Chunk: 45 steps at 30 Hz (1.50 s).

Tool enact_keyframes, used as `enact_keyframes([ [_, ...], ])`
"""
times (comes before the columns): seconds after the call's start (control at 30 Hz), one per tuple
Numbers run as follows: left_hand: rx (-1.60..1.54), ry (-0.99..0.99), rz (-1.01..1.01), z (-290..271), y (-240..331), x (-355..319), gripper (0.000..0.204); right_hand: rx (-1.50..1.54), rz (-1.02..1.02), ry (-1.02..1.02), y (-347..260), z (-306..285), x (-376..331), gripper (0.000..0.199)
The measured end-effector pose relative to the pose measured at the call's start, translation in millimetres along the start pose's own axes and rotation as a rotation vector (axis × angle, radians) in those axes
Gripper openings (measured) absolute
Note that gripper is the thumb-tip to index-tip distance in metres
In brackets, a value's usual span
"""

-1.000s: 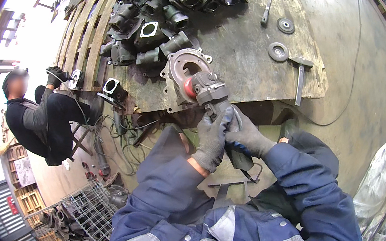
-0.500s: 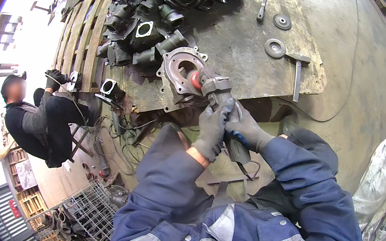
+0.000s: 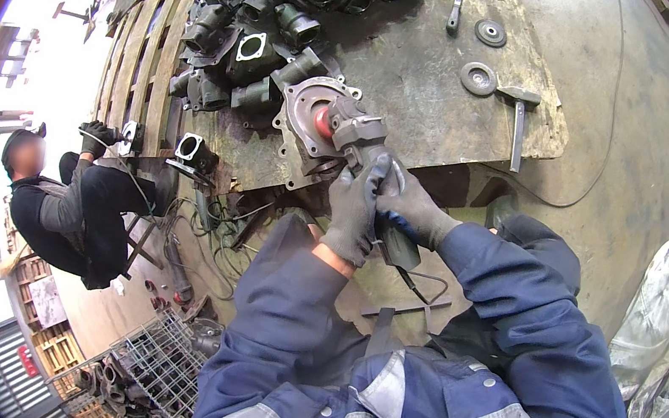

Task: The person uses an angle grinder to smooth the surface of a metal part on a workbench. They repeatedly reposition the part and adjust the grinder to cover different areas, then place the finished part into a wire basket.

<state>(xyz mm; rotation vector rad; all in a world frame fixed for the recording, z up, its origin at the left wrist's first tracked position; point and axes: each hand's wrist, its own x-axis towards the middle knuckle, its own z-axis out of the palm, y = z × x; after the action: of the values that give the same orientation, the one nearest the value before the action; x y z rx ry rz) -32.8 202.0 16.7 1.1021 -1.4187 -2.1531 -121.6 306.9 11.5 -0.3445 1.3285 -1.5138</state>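
Note:
An angle grinder (image 3: 362,134) with a red disc (image 3: 324,122) is held in both my gloved hands. My left hand (image 3: 354,212) closes round its body from the left, and my right hand (image 3: 413,207) grips it from the right, just behind. The disc sits over the opening of a round flanged metal casting (image 3: 305,102), which stands at the near edge of the worktable; whether it touches the metal cannot be made out. Part of the casting is hidden behind the grinder head. The grinder's cord (image 3: 417,289) trails down from its rear end.
Many dark castings (image 3: 254,48) are piled on the worktable (image 3: 405,73). Right of them lie a hammer (image 3: 518,128), two round discs (image 3: 478,80) and a handled tool (image 3: 456,8). At left another person (image 3: 65,205) holds a part. A wire basket (image 3: 154,363) stands lower left.
Both hands and the grinder have shifted left and slightly up. The red disc now sits further left over the casting's opening. The cord shows more below the grinder.

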Motion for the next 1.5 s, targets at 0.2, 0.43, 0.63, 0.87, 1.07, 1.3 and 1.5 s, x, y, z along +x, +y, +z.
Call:
enact_keyframes([
  [0.2,0.025,-0.052,0.137,6.1,-5.6,2.5,0.034,0.060,0.061,0.040,-4.4,1.9,-4.8,0.083],
  [0.43,-0.020,0.073,-0.132,2.1,-11.5,3.0,0.030,0.002,0.020,0.004,6.6,-2.6,2.9,0.081],
  [0.63,0.405,-0.141,0.230,0.0,-10.1,1.6,0.029,0.005,0.072,0.029,-4.6,-4.1,-5.3,0.079],
  [0.87,0.004,0.064,-0.118,12.6,11.5,-15.9,0.044,-0.032,0.093,-0.032,-18.0,-4.0,-15.2,0.077],
  [1.07,0.028,0.087,-0.020,10.4,6.4,-20.3,0.044,-0.101,0.038,-0.132,-19.3,-10.7,-11.2,0.074],
  [1.3,0.523,-0.059,0.474,-8.0,7.7,4.3,0.042,0.035,0.042,-0.088,-32.6,2.3,-0.4,0.078],
  [1.5,-0.078,0.105,-0.118,18.6,21.5,-23.2,0.039,-0.045,0.090,-0.167,-35.0,-10.4,-14.3,0.076],
])
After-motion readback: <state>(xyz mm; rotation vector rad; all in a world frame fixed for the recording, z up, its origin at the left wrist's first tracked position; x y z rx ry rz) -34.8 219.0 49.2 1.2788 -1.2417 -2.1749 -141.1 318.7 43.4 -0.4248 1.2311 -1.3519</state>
